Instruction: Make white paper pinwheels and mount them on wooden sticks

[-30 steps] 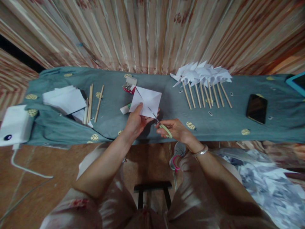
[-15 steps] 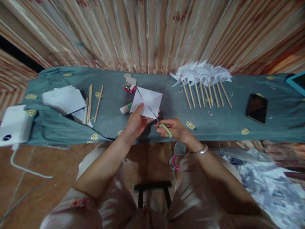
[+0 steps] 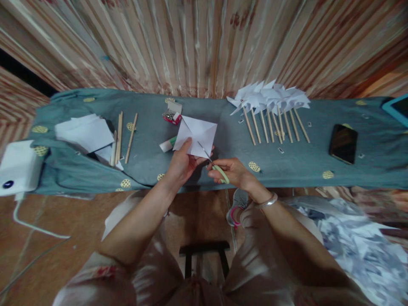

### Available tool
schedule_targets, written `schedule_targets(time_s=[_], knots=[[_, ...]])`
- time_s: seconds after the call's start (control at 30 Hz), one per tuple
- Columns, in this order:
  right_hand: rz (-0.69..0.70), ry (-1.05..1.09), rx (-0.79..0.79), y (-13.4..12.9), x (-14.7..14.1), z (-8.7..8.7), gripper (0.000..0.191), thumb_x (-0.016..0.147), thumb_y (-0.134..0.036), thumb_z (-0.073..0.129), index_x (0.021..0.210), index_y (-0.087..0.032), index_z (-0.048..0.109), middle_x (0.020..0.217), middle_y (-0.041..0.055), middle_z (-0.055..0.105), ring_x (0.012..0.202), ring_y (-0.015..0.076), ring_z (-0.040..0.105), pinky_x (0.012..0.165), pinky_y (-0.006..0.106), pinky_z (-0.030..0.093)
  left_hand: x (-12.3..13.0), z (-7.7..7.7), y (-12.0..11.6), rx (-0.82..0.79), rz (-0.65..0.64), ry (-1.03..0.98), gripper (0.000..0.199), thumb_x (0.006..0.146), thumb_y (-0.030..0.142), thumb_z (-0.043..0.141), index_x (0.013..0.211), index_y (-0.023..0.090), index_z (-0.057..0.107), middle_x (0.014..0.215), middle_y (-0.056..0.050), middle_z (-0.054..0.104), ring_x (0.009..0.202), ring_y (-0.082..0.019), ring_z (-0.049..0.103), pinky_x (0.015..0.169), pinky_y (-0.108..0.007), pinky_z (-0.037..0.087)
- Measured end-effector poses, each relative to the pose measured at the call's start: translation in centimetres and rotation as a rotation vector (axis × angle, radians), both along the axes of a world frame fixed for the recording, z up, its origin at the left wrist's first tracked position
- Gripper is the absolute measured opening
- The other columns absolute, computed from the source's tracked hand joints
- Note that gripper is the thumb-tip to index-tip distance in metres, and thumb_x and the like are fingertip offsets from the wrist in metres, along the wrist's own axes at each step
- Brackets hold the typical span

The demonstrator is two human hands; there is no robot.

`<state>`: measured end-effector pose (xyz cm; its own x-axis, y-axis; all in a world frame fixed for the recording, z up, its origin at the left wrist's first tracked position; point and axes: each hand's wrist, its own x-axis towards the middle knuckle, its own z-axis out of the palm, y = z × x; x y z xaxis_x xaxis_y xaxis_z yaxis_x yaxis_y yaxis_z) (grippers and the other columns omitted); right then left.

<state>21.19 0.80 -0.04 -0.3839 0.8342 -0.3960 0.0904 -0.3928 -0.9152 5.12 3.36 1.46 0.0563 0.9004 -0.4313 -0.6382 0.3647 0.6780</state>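
A square of white paper [image 3: 204,129] with diagonal crease lines is pinched in my left hand [image 3: 183,162], thumb on top and fingers underneath. A dark slit shows at its upper left corner. My right hand [image 3: 232,172] is closed round the green handle of a pair of scissors [image 3: 220,172]. The blades lie at the paper's lower right corner and point in toward its middle. Just beyond the paper is a small open red and white box [image 3: 172,115] of metal pins or tacks. Partly under the paper's left edge lies a white and green tube [image 3: 168,145].
Several paper pinwheels on sticks [image 3: 270,102] lie to the right, with a phone [image 3: 343,143] beyond them. On the left are paper sheets [image 3: 84,134], loose wooden sticks [image 3: 131,138] and a white device [image 3: 21,165] with a cable. A bag of paper pieces [image 3: 360,250] sits lower right.
Hardly anything differs: the view has shifted very slightly. Both hands, the paper and the scissors keep nearly the same position.
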Motion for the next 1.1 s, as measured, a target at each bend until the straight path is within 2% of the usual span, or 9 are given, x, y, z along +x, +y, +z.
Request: schedule_targets(time_s=[0.4,0.7,0.87,1.1], knots=[[0.013,-0.005,0.061,0.0,-0.2,0.0,0.045,0.054,-0.055,0.087,0.072,-0.018,0.07,0.052,-0.0058,0.057,0.048,0.0072,0.053,0.049,0.021,0.045,0.1,0.2,0.0,-0.025,0.002,-0.003,0.038,0.099,0.024,0.046,0.134,0.012,0.053,0.105,-0.013,0.077,0.097,-0.026,0.075,0.09,-0.041,0.06],[0.012,0.001,0.056,0.0,0.0,-0.2,0.046,0.055,-0.054,0.087,0.077,-0.017,0.07,0.053,-0.005,0.058,0.05,0.0085,0.055,0.051,0.022,0.046,0.1,0.1,0.0,0.007,0.001,-0.01,0.037,0.1,0.022,0.044,0.134,0.012,0.054,0.095,-0.01,0.078,0.088,-0.024,0.076,0.088,-0.039,0.061],[0.02,0.015,0.034,0.0,0.0,-0.3,0.049,0.053,-0.056,0.088,0.078,-0.017,0.069,0.056,-0.0048,0.059,0.052,0.0077,0.055,0.052,0.021,0.046,0.2,0.2,0.3,-0.012,0.015,-0.008,0.036,0.098,0.021,0.046,0.131,0.011,0.056,0.098,-0.011,0.077,0.092,-0.024,0.076,0.089,-0.039,0.061],[0.128,0.003,-0.047,0.0,1.0,0.6,0.054,0.052,-0.06,0.087,0.077,-0.016,0.067,0.062,-0.0039,0.06,0.057,0.0074,0.055,0.055,0.021,0.046,-0.7,-0.2,1.4,-0.004,0.093,-0.005,0.031,0.095,0.021,0.052,0.125,0.015,0.061,0.098,-0.009,0.076,0.092,-0.022,0.074,0.09,-0.039,0.06]])
